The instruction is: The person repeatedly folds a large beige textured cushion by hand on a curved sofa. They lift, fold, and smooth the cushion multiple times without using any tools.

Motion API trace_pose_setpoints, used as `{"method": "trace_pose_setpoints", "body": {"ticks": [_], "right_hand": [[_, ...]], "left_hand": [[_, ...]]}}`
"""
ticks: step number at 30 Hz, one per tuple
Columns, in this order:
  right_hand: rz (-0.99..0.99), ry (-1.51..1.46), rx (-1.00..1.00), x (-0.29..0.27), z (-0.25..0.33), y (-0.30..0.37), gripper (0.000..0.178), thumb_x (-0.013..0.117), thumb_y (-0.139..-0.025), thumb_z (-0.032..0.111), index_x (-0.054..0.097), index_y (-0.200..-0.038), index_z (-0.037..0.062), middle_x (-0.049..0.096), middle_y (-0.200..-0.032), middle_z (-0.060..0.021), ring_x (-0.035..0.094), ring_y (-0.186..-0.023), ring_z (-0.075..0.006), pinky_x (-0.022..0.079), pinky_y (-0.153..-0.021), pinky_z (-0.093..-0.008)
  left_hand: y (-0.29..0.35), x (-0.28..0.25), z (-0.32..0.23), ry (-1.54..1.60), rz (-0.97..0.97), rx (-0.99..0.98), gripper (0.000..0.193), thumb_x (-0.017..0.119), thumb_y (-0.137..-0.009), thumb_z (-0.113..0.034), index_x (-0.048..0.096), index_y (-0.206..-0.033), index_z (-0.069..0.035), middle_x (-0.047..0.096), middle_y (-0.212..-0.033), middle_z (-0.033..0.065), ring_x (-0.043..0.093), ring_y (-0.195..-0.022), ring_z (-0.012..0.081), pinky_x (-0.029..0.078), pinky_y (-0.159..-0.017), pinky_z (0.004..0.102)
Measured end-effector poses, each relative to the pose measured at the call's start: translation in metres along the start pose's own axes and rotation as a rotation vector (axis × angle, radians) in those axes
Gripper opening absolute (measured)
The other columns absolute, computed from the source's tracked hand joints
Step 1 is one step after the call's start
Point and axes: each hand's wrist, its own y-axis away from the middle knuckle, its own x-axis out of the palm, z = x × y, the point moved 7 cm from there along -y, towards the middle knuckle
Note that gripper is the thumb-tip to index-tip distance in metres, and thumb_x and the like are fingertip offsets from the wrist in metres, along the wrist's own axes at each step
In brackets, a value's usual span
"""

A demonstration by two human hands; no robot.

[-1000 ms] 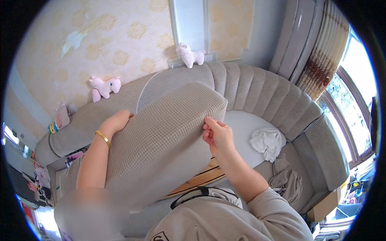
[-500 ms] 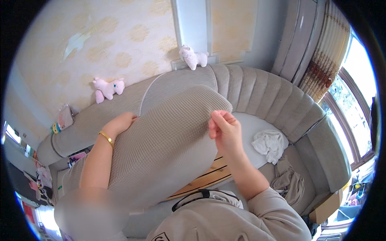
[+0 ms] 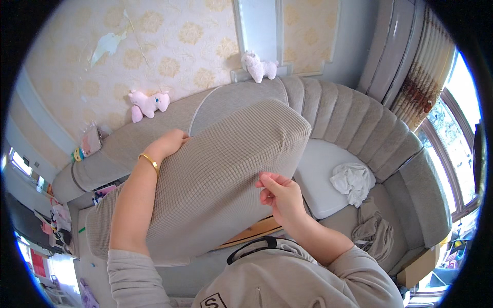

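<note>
A long sofa cushion in a beige waffle-weave stretch cover [image 3: 231, 136] stands tilted in front of me. Its near side shows a smooth pale face [image 3: 205, 226] below the textured fabric. My left hand [image 3: 172, 143], with a gold bangle at the wrist, grips the cushion's far upper edge; its fingertips are partly hidden behind it. At the near side, below the right corner, my right hand [image 3: 281, 197] is closed in a pinch on the cover's fabric, which is drawn into creases there.
A curved grey sofa [image 3: 344, 110] wraps around, with a bare white cushion [image 3: 318, 174] on its seat. White cloth [image 3: 352, 182] and grey-beige cloth [image 3: 374, 228] lie to the right. Pink [image 3: 149, 104] and white [image 3: 258, 66] plush toys top the backrest. A cardboard box [image 3: 418, 267] stands lower right.
My right hand has moved from the cushion's upper right corner down along its near side. The cover now wraps that corner more squarely. The view has shifted slightly; my left hand keeps its place on the edge.
</note>
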Motion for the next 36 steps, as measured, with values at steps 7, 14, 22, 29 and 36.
{"method": "trace_pose_setpoints", "body": {"ticks": [7,14,22,29,36], "right_hand": [[-0.073,0.025,0.017,0.03,0.01,-0.003,0.019,0.067,-0.085,0.018,0.06,-0.087,0.0008,0.062,-0.074,-0.0053,0.055,-0.055,-0.0105,0.048,-0.054,-0.0242],[-0.177,-0.041,-0.065,0.025,0.001,0.009,0.014,0.066,-0.084,0.014,0.06,-0.085,0.001,0.059,-0.071,-0.0035,0.054,-0.054,-0.0106,0.048,-0.052,-0.0253],[-0.227,-0.054,-0.137,0.02,-0.005,0.026,0.017,0.067,-0.085,0.017,0.06,-0.092,0.0034,0.058,-0.076,-0.0012,0.054,-0.057,-0.009,0.051,-0.056,-0.0277],[-0.224,-0.133,-0.072,0.019,-0.006,0.016,0.011,0.066,-0.084,0.011,0.057,-0.084,0.0044,0.057,-0.072,-0.001,0.053,-0.054,-0.0091,0.051,-0.056,-0.0271],[0.033,-0.151,-0.131,0.032,0.009,0.017,0.009,0.063,-0.083,0.007,0.055,-0.079,0.0044,0.056,-0.067,-0.0025,0.053,-0.052,-0.01,0.048,-0.051,-0.0255]], "left_hand": [[0.017,-0.002,-0.036,-0.386,-0.01,0.068,0.034,0.044,-0.09,-0.026,0.065,-0.102,-0.001,0.064,-0.103,0.0209,0.062,-0.094,0.0343,0.046,-0.083,0.0415],[0.024,0.003,-0.049,-0.518,-0.067,0.089,0.034,0.046,-0.089,-0.028,0.066,-0.1,-0.003,0.063,-0.105,0.0198,0.06,-0.099,0.0353,0.047,-0.083,0.045],[0.039,0.002,-0.059,-0.475,-0.151,0.044,0.034,0.042,-0.088,-0.02,0.066,-0.098,0.0,0.064,-0.105,0.0203,0.062,-0.097,0.0359,0.048,-0.082,0.0441],[0.038,0.006,-0.063,-0.568,-0.209,0.096,0.032,0.041,-0.086,-0.015,0.068,-0.095,-0.001,0.065,-0.103,0.0191,0.063,-0.094,0.034,0.048,-0.079,0.0434],[0.033,0.001,-0.058,-0.58,-0.231,0.075,0.039,0.048,-0.09,-0.033,0.069,-0.09,-0.001,0.066,-0.098,0.0195,0.063,-0.091,0.0351,0.049,-0.078,0.0437]]}}
